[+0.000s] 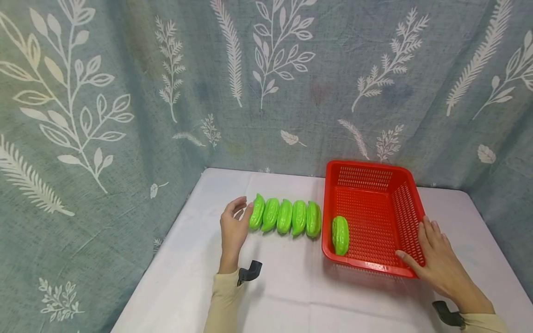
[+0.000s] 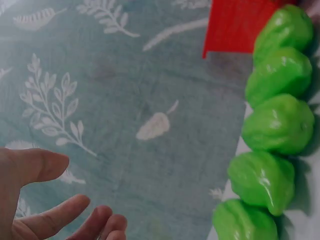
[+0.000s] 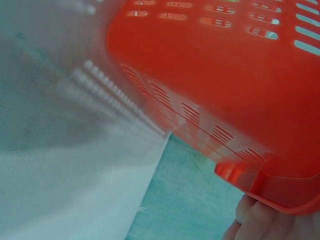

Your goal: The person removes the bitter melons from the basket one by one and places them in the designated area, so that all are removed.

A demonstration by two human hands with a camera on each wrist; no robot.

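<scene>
Several bright green bitter melons (image 1: 284,216) lie side by side in a row on the white table. My left hand (image 1: 234,226) is beside the left end of that row, thumb and fingers spread apart with nothing held. The left wrist view shows the same hand (image 2: 60,205) with a gap before the melons (image 2: 277,122). One more bitter melon (image 1: 340,235) lies inside the red plastic basket (image 1: 370,268), along its left wall. My right hand (image 1: 437,259) rests on the basket's near right corner, fingers extended along the right rim, thumb over the corner.
Patterned grey-green cloth (image 1: 266,129) hangs behind and to the left of the white table (image 1: 283,277). The basket stands right of the row, close to the last melon. A dark strap piece (image 1: 250,271) is worn at the left wrist.
</scene>
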